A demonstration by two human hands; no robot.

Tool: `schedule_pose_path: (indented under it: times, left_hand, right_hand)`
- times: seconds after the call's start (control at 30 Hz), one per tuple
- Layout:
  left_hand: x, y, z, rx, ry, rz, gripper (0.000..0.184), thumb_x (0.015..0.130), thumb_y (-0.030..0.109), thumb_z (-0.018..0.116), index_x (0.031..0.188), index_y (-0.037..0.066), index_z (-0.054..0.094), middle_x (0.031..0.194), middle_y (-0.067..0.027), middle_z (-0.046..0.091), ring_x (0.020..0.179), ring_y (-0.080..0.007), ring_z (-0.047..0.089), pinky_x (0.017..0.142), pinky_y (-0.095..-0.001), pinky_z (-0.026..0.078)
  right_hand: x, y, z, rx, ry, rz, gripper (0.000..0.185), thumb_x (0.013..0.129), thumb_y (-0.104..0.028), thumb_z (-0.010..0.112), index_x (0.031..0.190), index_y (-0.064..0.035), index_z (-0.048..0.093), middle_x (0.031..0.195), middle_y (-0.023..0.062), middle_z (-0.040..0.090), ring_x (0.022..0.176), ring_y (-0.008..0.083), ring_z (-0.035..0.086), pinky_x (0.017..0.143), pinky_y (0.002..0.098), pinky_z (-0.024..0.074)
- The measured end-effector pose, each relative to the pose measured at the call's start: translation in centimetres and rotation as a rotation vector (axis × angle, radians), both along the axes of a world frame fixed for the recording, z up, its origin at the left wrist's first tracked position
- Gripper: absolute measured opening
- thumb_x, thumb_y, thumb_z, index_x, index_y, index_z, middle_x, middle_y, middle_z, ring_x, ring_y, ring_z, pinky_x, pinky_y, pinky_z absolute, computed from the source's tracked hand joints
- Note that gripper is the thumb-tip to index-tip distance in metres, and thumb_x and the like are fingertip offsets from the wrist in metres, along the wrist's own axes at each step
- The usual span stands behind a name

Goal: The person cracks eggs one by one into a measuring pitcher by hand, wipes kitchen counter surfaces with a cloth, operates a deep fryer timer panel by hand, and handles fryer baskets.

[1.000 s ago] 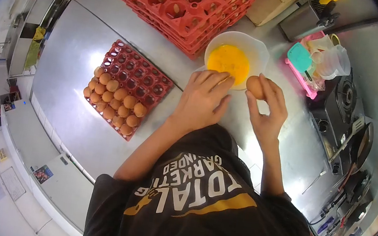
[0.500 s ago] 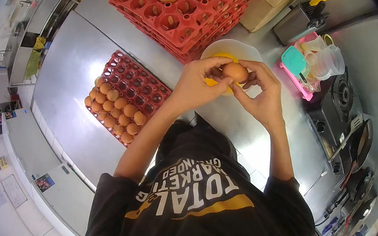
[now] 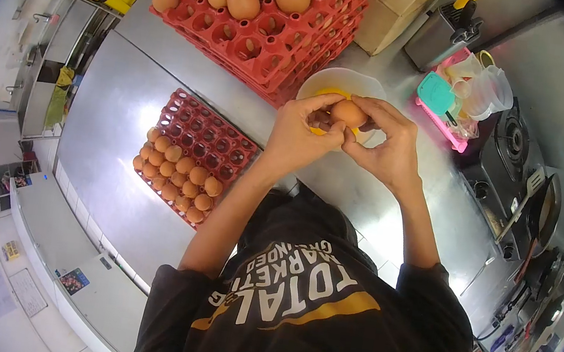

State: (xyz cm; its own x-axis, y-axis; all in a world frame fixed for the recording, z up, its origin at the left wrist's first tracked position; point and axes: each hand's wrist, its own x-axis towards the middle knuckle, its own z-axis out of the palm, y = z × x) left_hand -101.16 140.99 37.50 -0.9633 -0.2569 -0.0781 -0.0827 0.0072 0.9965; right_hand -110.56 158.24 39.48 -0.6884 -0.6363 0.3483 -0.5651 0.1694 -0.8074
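Observation:
A brown egg (image 3: 349, 114) is held between my two hands, above a translucent white bowl (image 3: 362, 81). My left hand (image 3: 302, 132) grips the egg's left side with curled fingers and thumb. On the other side, my right hand (image 3: 393, 144) closes its fingertips and thumb on the same egg. Whether the shell is cracked I cannot tell. Yellow egg yolk (image 3: 328, 92) shows in the bowl behind my fingers, which hide much of its inside.
A stack of red egg trays (image 3: 275, 68) topped with eggs stands behind the bowl. Left on the steel table (image 3: 124, 77) lies a partly filled red egg tray (image 3: 206, 127). To the right are a pink basket (image 3: 445, 126) of plastic containers and a stove (image 3: 514, 146).
Both hands stay on the egg over the bowl, and the fingers have drawn in around it. The whole view has shifted slightly.

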Motion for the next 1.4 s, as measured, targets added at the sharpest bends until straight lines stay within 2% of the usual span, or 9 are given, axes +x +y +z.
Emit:
schedule_pose_path:
  times: [0.27, 0.43, 0.57, 0.87, 1.0, 1.07, 1.17, 1.33, 1.4]
  left_hand:
    - [0.0, 0.1, -1.0, -0.028, 0.100, 0.096, 0.045, 0.088, 0.006, 0.076, 0.132, -0.005, 0.072, 0.113, -0.0142, 0.079, 0.098, -0.0154, 0.076, 0.090, -0.0308, 0.062]
    - [0.0, -1.9, 0.8, -0.549, 0.279, -0.069, 0.050, 0.087, -0.003, 0.073, 0.137, 0.000, 0.070, 0.121, -0.0179, 0.075, 0.113, -0.0283, 0.073, 0.103, -0.0374, 0.056]
    - [0.4, -2.0, 0.9, -0.579, 0.324, -0.040, 0.052, 0.084, -0.004, 0.072, 0.136, -0.001, 0.070, 0.124, -0.0208, 0.073, 0.115, -0.0363, 0.071, 0.103, -0.0389, 0.055]
    - [8.6, -3.2, 0.0, 0.043, 0.157, 0.280, 0.047, 0.092, 0.009, 0.082, 0.135, -0.002, 0.068, 0.123, -0.0122, 0.073, 0.112, -0.0191, 0.073, 0.096, -0.0336, 0.059]
    - [15.4, -6.8, -2.8, -0.145, -0.084, 0.456, 0.055, 0.088, 0.008, 0.083, 0.140, 0.001, 0.067, 0.121, -0.0121, 0.074, 0.109, -0.0227, 0.075, 0.092, -0.0363, 0.061]
    - [17.8, -8.0, -3.5, -0.823, -0.244, 0.426, 0.044, 0.087, 0.007, 0.078, 0.130, 0.004, 0.070, 0.117, -0.0148, 0.072, 0.104, -0.0312, 0.072, 0.087, -0.0457, 0.059]
    - [20.1, -8.5, -6.6, -1.109, -0.360, 0.287, 0.029, 0.086, 0.008, 0.072, 0.115, 0.007, 0.072, 0.112, -0.0164, 0.068, 0.104, -0.0369, 0.065, 0.088, -0.0519, 0.052]
    - [20.6, -6.9, -7.8, -1.192, -0.416, 0.298, 0.024, 0.088, 0.011, 0.069, 0.112, 0.009, 0.069, 0.111, -0.0136, 0.068, 0.109, -0.0338, 0.063, 0.098, -0.0498, 0.045]
    - [20.6, -6.7, -8.1, -1.253, -0.377, 0.307, 0.027, 0.091, 0.014, 0.068, 0.117, 0.009, 0.071, 0.106, -0.0111, 0.068, 0.106, -0.0349, 0.064, 0.091, -0.0519, 0.047]
  right_hand:
    - [-0.6, 0.9, 0.2, 0.033, -0.048, 0.038, 0.049, 0.079, 0.000, 0.080, 0.128, 0.0020, 0.074, 0.122, 0.0172, 0.076, 0.099, 0.0250, 0.075, 0.085, 0.0341, 0.0621]
    - [-0.7, 1.6, 1.0, 0.098, 0.097, 0.119, 0.050, 0.081, 0.004, 0.077, 0.131, -0.0008, 0.071, 0.128, 0.0189, 0.070, 0.107, 0.0357, 0.074, 0.090, 0.0405, 0.0610]
    - [-0.4, 1.3, 1.2, 0.117, 0.152, 0.106, 0.050, 0.081, 0.005, 0.079, 0.130, -0.0032, 0.071, 0.128, 0.0180, 0.069, 0.109, 0.0375, 0.073, 0.091, 0.0420, 0.0608]
    - [3.6, -5.7, 1.6, 0.025, 0.239, 0.244, 0.047, 0.080, -0.010, 0.090, 0.124, -0.0049, 0.074, 0.117, 0.0145, 0.073, 0.101, 0.0338, 0.074, 0.087, 0.0412, 0.0616]
    - [2.9, -8.0, 3.6, 0.004, 0.452, 0.221, 0.044, 0.084, -0.024, 0.090, 0.122, -0.0077, 0.076, 0.112, 0.0128, 0.075, 0.099, 0.0336, 0.074, 0.083, 0.0411, 0.0612]
    - [1.0, -9.4, 5.9, -0.040, 0.484, 0.191, 0.041, 0.086, -0.024, 0.088, 0.122, -0.0080, 0.076, 0.111, 0.0120, 0.075, 0.098, 0.0333, 0.075, 0.083, 0.0415, 0.0609]
    - [-2.2, -13.1, 8.8, -0.084, 0.620, 0.127, 0.035, 0.090, -0.022, 0.084, 0.121, -0.0082, 0.077, 0.111, 0.0110, 0.075, 0.097, 0.0330, 0.074, 0.081, 0.0414, 0.0603]
    - [-5.3, -21.4, 12.1, 0.109, 0.694, 0.280, 0.036, 0.098, -0.010, 0.078, 0.133, -0.0049, 0.071, 0.127, 0.0115, 0.074, 0.103, 0.0217, 0.073, 0.086, 0.0306, 0.0579]
    - [-5.6, -25.0, 12.8, 0.081, 0.780, 0.327, 0.034, 0.092, -0.013, 0.077, 0.123, -0.0021, 0.070, 0.117, 0.0167, 0.075, 0.100, 0.0310, 0.073, 0.085, 0.0396, 0.0583]
